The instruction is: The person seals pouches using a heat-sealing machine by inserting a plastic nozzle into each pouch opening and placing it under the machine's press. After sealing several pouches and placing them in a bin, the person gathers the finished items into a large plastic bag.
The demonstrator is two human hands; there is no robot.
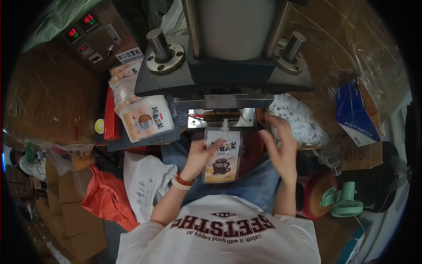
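My left hand (203,156) grips the left edge of a white and yellow printed pouch (222,165), thumb on its front. The pouch has a spout (225,124) at its top, which points at the metal jaw (222,116) of the press. Free of the pouch, my right hand (281,147) is raised to its right, fingers apart, beside a heap of small white caps (296,119). A stack of flat printed pouches (147,119) lies on a grey cloth (178,127) at the left.
The heavy press (231,70) stands ahead. A control box (99,37) with lit displays is at the upper left. A blue and white box (357,112) and a green fan (346,202) are at the right. Red and white bags (107,198) hang at the left.
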